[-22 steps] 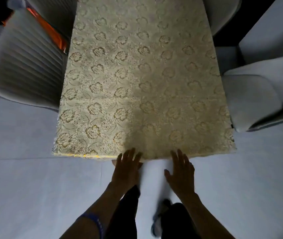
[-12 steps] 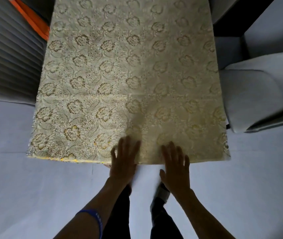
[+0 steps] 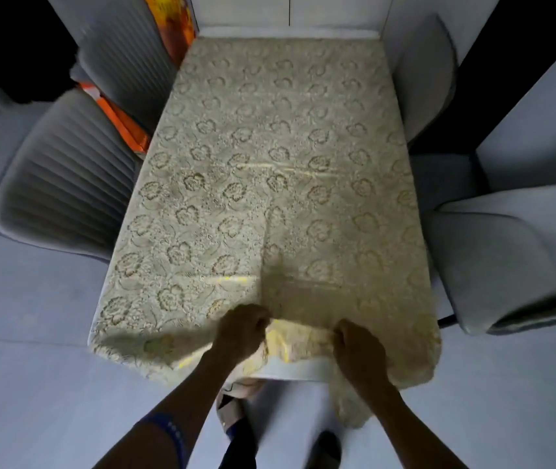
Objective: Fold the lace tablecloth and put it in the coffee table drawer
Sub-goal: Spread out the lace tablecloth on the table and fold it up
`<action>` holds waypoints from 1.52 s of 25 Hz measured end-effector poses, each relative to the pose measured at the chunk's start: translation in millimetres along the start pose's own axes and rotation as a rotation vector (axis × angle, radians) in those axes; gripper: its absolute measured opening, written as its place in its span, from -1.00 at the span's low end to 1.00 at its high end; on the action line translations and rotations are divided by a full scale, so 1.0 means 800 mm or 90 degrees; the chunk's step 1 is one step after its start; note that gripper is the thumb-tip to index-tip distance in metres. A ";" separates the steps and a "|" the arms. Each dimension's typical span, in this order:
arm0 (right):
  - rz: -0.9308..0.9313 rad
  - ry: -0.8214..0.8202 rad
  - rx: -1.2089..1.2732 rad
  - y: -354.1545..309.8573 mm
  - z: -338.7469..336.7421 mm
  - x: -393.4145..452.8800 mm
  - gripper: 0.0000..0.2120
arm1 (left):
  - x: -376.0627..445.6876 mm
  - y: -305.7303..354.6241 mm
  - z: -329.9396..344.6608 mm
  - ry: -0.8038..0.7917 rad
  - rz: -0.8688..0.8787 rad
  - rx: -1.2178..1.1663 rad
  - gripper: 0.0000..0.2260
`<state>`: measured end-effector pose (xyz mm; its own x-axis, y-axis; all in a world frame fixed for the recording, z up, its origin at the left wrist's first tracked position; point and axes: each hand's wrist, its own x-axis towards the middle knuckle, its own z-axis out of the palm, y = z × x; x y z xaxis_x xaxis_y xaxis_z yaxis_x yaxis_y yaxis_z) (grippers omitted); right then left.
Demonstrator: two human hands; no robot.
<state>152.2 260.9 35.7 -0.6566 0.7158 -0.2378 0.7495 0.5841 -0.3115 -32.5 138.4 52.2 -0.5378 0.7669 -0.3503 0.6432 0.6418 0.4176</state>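
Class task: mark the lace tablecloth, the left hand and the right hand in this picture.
lace tablecloth (image 3: 270,170), head view, on the flat middle of the cloth.
left hand (image 3: 241,333), head view, on the back of the closed hand.
right hand (image 3: 359,348), head view, on the back of the closed hand.

Dim room, pale floor (image 3: 33,384), grey ribbed chairs (image 3: 63,184) beside table.

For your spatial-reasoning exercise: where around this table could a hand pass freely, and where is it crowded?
Free: the floor in front of the table, beside both hands. Crowded: ribbed chairs hug the lace tablecloth on one side, pale chairs on the other. Left hand and right hand grip the near edge.
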 end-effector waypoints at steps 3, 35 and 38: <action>-0.005 0.296 0.202 -0.046 -0.086 0.088 -0.86 | 0.069 0.035 -0.087 0.324 0.098 -0.152 -0.71; 0.066 0.374 0.617 -0.152 -0.160 0.209 -0.84 | 0.173 0.069 -0.187 0.379 0.087 -0.672 -0.89; -0.161 0.553 0.708 -0.175 -0.235 0.195 -0.72 | 0.163 0.101 -0.233 0.409 0.176 -0.846 -0.86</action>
<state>-38.9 362.9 215.3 -0.1979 0.8796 0.4326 -0.0975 0.4215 -0.9016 -152.1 290.6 196.6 -0.8534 0.5035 0.1352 0.0018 -0.2564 0.9666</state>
